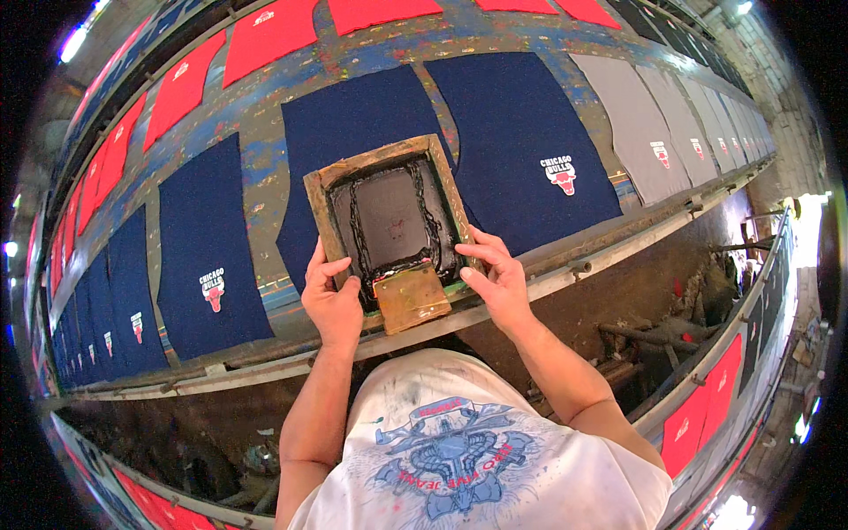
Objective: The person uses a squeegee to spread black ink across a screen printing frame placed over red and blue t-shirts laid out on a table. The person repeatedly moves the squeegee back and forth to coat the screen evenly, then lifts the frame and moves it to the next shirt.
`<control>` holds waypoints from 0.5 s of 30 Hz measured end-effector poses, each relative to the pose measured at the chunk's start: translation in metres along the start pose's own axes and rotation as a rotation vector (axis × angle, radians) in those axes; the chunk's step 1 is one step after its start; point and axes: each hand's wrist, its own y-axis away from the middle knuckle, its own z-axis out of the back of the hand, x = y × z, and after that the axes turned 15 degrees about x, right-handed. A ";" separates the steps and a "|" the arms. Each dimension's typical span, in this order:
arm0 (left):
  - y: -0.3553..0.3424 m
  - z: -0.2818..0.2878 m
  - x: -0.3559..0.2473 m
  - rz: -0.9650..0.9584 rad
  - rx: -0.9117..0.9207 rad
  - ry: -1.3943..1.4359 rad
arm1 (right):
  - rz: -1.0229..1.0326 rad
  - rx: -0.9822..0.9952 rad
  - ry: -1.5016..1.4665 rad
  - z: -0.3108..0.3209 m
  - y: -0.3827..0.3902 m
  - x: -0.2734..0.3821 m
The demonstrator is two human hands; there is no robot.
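My left hand [334, 296] is closed on the near left side of a wooden-framed printing screen [322, 205], its thumb over the rim. My right hand [497, 278] grips the near right side, fingers on the edge. Black ink or tape lines the screen's inside around a greyish mesh window [389, 216]. A squeegee with a flat wooden handle [412, 299] leans on the near rim, its blade end inside the frame. Beneath the screen is a navy fabric panel [353, 110]; the screen hides its near part. Whether the frame touches the cloth, I cannot tell.
Navy panels with a white-and-red print [208, 238] lie to the left, another navy panel [526, 124] to the right, then grey panels [632, 124]. Red panels [269, 40] line the far side. A metal rail [574, 269] edges the long table. Another table with red panels [707, 411] stands behind.
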 end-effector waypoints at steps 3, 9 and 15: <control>-0.001 -0.003 0.009 0.032 0.010 0.042 | -0.025 0.011 0.000 0.005 0.001 -0.003; -0.003 -0.008 0.015 0.091 0.013 0.172 | -0.046 0.017 0.070 0.012 0.002 -0.003; -0.004 -0.011 0.014 0.091 0.001 0.116 | -0.056 0.053 0.038 0.020 0.001 -0.004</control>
